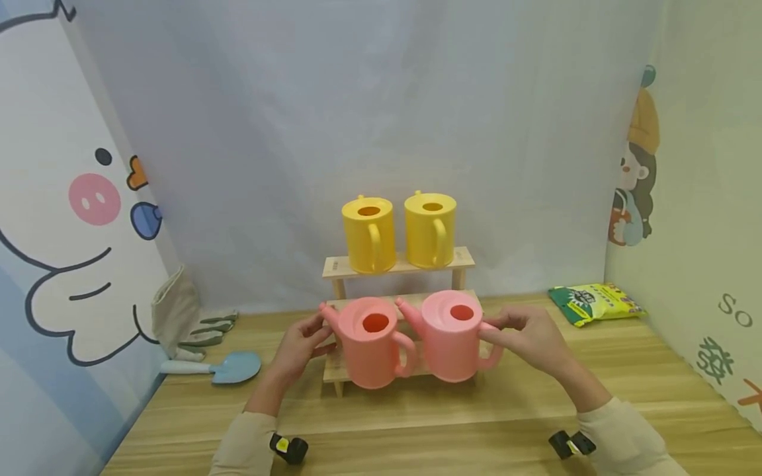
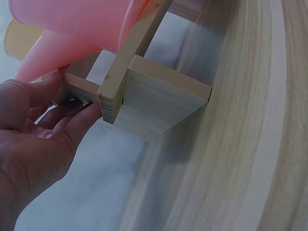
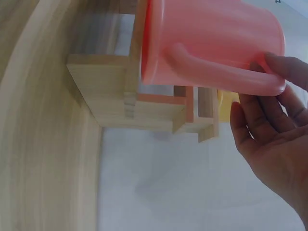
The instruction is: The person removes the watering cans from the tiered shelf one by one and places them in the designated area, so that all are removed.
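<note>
Two pink watering cans stand side by side on the lowest board of a wooden step rack [image 2: 134,53], spouts to the left. At the left pink watering can [image 1: 370,350], my left hand [image 1: 299,347] has its thumb and curled fingers at the spout tip. In the left wrist view the lower fingertips lie right by the rack's end. My right hand [image 1: 532,336] pinches the handle of the right pink watering can [image 3: 216,38], thumb on one side and fingers on the other. Two yellow watering cans, one left [image 1: 363,241] and one right [image 1: 425,235], stand on the top board.
On the left of the table [image 1: 417,436] lie a light blue trowel [image 1: 237,367] and grey-green gloves [image 1: 178,314] against the wall. A green and yellow packet [image 1: 595,303] lies at the back right. A pale curtain [image 1: 268,132] hangs behind the rack.
</note>
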The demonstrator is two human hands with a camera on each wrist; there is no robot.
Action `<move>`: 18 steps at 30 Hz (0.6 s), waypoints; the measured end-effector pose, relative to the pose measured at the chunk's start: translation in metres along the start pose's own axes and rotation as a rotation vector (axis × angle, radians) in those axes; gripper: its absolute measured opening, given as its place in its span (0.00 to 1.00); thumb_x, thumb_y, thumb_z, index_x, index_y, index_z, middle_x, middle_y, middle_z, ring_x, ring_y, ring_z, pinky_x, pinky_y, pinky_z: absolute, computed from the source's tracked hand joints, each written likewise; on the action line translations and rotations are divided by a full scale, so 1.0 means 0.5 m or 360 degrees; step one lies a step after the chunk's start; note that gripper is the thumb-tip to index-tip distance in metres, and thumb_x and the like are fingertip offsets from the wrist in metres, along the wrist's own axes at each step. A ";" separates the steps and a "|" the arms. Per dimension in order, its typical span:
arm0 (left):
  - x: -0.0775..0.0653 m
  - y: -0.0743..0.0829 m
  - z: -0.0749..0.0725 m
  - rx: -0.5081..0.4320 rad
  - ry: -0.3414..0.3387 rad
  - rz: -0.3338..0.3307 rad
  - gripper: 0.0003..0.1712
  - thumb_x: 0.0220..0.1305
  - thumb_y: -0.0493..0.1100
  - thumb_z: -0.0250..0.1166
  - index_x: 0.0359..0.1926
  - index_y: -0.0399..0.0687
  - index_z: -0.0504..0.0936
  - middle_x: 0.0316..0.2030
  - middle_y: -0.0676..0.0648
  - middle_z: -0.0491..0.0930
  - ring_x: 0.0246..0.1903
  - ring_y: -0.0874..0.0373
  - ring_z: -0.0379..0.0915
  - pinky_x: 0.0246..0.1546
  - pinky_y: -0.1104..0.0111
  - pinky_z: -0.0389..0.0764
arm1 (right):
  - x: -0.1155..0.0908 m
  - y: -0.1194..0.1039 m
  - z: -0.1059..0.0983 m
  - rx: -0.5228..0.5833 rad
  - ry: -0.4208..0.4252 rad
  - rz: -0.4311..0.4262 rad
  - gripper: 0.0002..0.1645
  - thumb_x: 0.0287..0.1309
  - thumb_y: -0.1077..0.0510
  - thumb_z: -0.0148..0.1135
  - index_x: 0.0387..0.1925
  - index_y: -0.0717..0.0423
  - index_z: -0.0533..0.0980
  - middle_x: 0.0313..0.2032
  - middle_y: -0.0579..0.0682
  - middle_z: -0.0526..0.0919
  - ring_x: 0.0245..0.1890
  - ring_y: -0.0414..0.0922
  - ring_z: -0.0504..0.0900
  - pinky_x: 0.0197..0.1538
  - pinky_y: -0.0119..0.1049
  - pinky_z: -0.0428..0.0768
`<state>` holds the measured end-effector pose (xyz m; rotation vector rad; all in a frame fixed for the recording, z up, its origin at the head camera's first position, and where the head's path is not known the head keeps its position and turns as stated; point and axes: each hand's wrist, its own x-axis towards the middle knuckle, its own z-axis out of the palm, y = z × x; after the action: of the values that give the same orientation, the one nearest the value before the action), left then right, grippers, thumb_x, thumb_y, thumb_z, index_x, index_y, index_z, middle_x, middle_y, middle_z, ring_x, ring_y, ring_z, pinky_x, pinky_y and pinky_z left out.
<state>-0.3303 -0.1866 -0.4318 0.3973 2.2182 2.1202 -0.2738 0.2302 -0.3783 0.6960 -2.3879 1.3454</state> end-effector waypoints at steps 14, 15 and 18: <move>0.001 -0.006 -0.003 -0.0042 -0.0023 0.0007 0.27 0.76 0.34 0.54 0.73 0.34 0.63 0.73 0.37 0.60 0.66 0.44 0.64 0.56 0.55 0.81 | -0.008 -0.030 -0.119 0.0128 0.0021 -0.0103 0.05 0.57 0.71 0.70 0.37 0.66 0.85 0.35 0.49 0.89 0.35 0.43 0.87 0.40 0.32 0.87; 0.003 -0.006 -0.003 -0.0039 -0.0023 0.0010 0.27 0.76 0.34 0.54 0.73 0.34 0.63 0.73 0.37 0.60 0.66 0.44 0.64 0.57 0.55 0.81 | -0.010 -0.032 -0.129 0.0121 0.0036 -0.0103 0.05 0.57 0.72 0.69 0.36 0.66 0.85 0.34 0.50 0.89 0.34 0.43 0.87 0.39 0.32 0.87; 0.004 -0.007 -0.003 -0.0042 -0.0023 0.0004 0.28 0.76 0.34 0.54 0.73 0.35 0.63 0.73 0.38 0.60 0.66 0.45 0.64 0.56 0.55 0.81 | -0.017 -0.033 -0.159 0.0059 0.0111 -0.0042 0.03 0.56 0.71 0.70 0.34 0.66 0.85 0.30 0.48 0.88 0.31 0.41 0.86 0.34 0.29 0.85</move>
<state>-0.3331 -0.1877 -0.4348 0.4125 2.1812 2.1383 -0.2550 0.2936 -0.3301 0.6771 -2.2971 1.3834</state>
